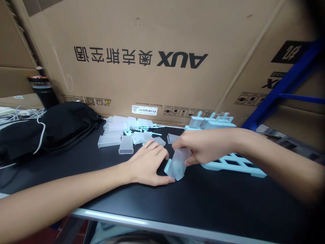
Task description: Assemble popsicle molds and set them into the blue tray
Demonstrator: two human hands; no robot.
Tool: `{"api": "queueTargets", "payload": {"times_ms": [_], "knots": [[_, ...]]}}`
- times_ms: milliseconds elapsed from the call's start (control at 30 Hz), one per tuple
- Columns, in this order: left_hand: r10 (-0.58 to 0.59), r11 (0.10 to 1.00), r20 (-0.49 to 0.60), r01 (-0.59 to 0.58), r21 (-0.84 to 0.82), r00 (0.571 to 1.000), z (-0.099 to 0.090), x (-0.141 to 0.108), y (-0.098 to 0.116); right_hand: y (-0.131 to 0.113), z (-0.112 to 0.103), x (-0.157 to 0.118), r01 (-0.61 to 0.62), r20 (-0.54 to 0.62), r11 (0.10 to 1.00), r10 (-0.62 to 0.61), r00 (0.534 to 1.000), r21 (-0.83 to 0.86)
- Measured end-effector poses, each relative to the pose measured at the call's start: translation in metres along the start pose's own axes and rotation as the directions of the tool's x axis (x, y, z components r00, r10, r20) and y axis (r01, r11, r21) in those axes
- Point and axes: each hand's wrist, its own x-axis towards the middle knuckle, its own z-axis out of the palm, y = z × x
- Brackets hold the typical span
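My right hand point(193, 147) grips a translucent plastic mould point(178, 164), tilted over the dark table, with a light blue part at its lower left. Beside it, my left hand point(149, 162) has its thumb at the mould's lower edge and its fingers curled near the blue part. Several clear rectangular moulds point(126, 144) lie in a loose pile beyond my left hand, mixed with thin light blue sticks point(156, 134). Behind my right wrist stand assembled moulds with blue handles point(196, 121). A light blue slotted frame point(233, 165) lies partly under my right forearm.
A large cardboard box point(142, 81) rises behind the table point(122, 200). At the left are a black bag point(68, 118), a dark bottle point(44, 91) and white cables point(20, 113). A blue metal post point(286, 83) slants along the right side.
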Motion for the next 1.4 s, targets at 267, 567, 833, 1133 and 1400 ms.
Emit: {"api": "queueTargets", "payload": {"times_ms": [267, 567, 833, 1133, 1400], "knots": [[-0.008, 1.000, 0.048, 0.008, -0.001, 0.999, -0.001, 0.000, -0.004, 0.009, -0.002, 0.008, -0.024, -0.046, 0.999, 0.022, 0.999, -0.040], [-0.056, 0.995, -0.005, 0.056, 0.079, 0.998, -0.001, -0.001, -0.004, 0.017, -0.010, -0.009, -0.066, -0.077, 0.997, 0.063, 0.995, -0.040], [-0.030, 0.997, -0.038, 0.032, 0.064, 0.999, 0.005, 0.005, 0.001, 0.003, -0.012, -0.017, -0.055, -0.070, 0.999, 0.055, 0.996, -0.001], [0.063, 0.998, -0.006, -0.063, 0.010, 0.998, 0.003, 0.006, 0.002, -0.009, -0.017, -0.029, -0.088, -0.010, 0.996, 0.088, 0.996, 0.032], [0.168, 0.980, 0.063, -0.159, -0.120, 0.984, 0.000, 0.002, 0.002, 0.003, -0.008, -0.033, -0.229, -0.037, 0.973, 0.231, 0.972, 0.034]]}}
